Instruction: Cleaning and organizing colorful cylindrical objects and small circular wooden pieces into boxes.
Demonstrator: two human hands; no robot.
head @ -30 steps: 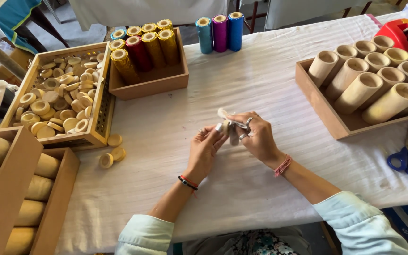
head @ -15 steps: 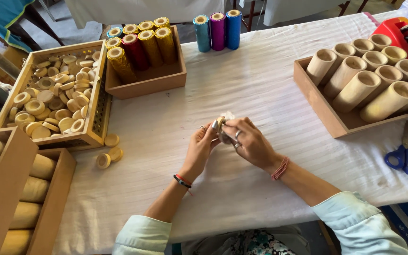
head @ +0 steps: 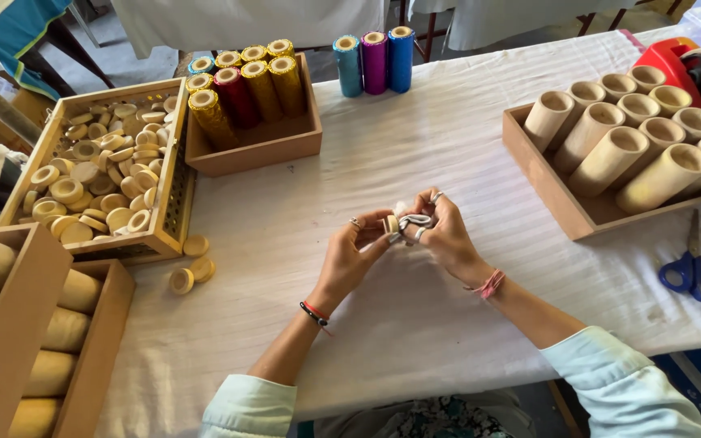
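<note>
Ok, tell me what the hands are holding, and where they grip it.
A small round wooden cap, pinched at its rim between both hands' fingers; the right hand also grips something pale and crumpled.

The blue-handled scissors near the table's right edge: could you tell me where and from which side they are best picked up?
Probably grip the scissors by the blue handle loops, coming from the near table edge: they lie flat, loops toward the person, blades pointing away toward the wooden tray.

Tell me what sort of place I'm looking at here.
Most likely a small craft workshop bench. A cloth-covered table carries a wooden tray of plain tubes, a crate of round wooden caps and a box of glittery wrapped tubes, with blue scissors to one side.
</note>
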